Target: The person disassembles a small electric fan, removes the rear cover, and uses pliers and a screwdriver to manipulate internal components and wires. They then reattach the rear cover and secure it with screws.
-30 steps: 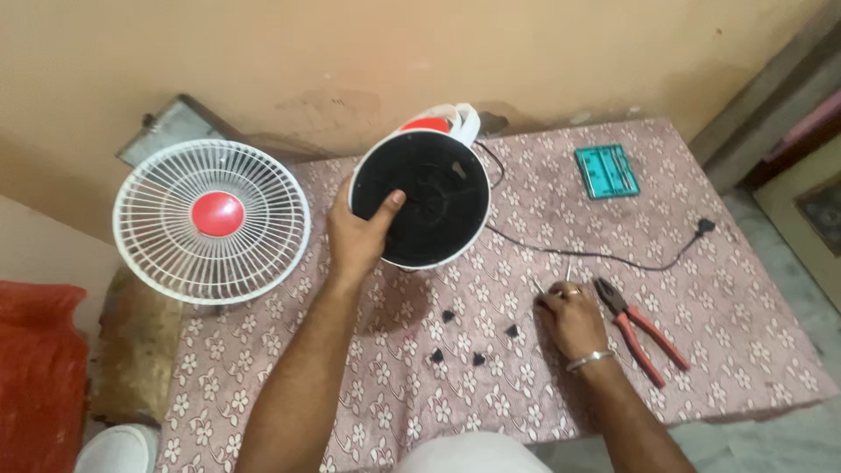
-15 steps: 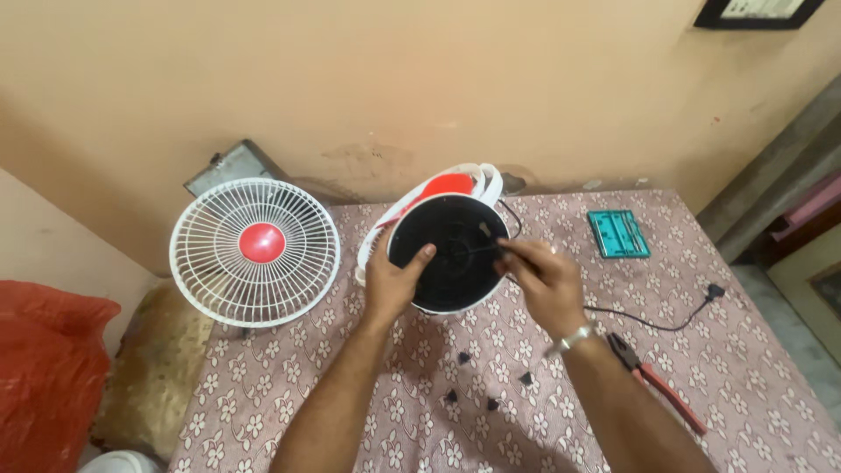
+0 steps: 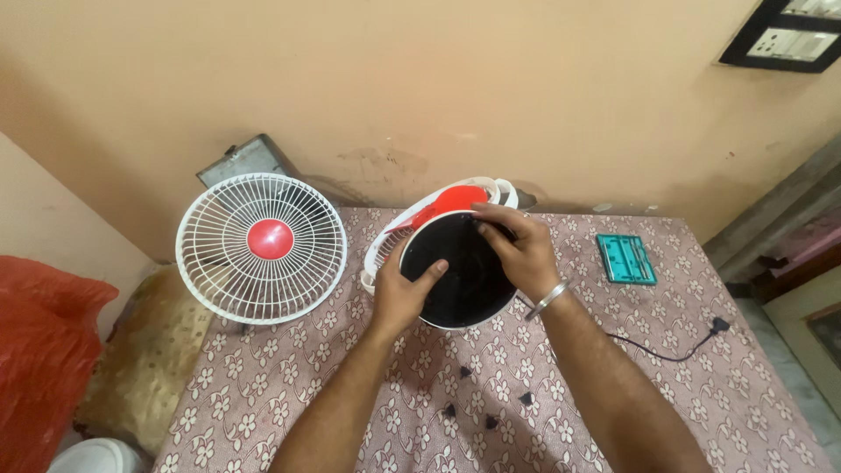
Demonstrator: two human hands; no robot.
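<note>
— What are the hands at just now?

— The left hand (image 3: pixel 405 292) lies spread against the black round back (image 3: pixel 460 267) of the fan body, thumb on its face, bracing it. The right hand (image 3: pixel 517 248) arches over the upper rim, fingers curled together at the edge; whether they pinch something small there I cannot tell, the knuckles hide it.

— And the fan body itself?

— Tilted up on the flowered tablecloth (image 3: pixel 701 385), its red blade (image 3: pixel 442 206) and white rear guard (image 3: pixel 394 241) showing behind the black disc. The white front grille (image 3: pixel 261 248) with its red hub stands apart to the left, leaning at the wall.

— Which step, would you say?

— It looks like work at the housing's rim, fastening or loosening. Small black pieces (image 3: pixel 487 409) lie loose on the cloth near the forearms. A next move would need the left hand holding firm while the right works precisely. A teal case (image 3: pixel 625 258) and a black cord (image 3: pixel 666 349) sit to the right.
</note>
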